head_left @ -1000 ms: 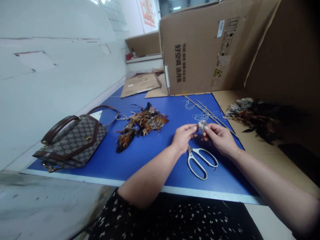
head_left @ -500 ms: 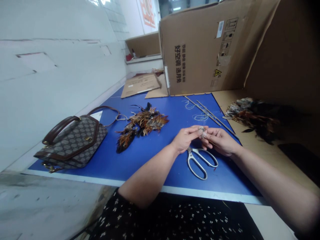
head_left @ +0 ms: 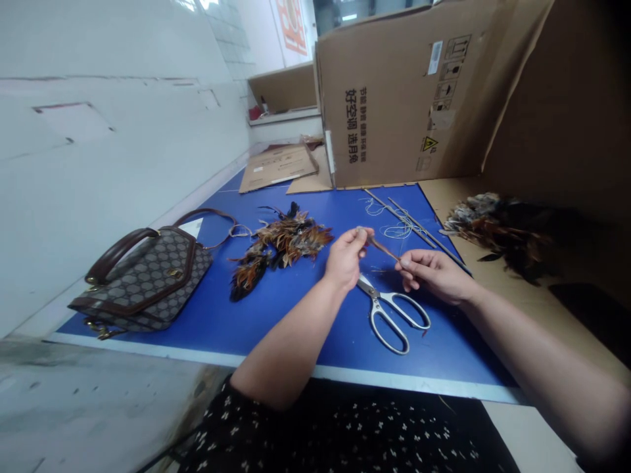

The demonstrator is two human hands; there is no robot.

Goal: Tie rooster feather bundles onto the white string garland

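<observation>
Left hand and right hand pinch 2 ends of a brown feather near scissors

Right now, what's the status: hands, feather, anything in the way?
Left hand and right hand both pinching. Feather held between them. Scissors lie close by, clear of the feather.

From the wearer's head, the one view looks forward and down over the near edge of the flat blue desk, close above the bare left hand and right hand, facing a large brown cardboard box.
</observation>
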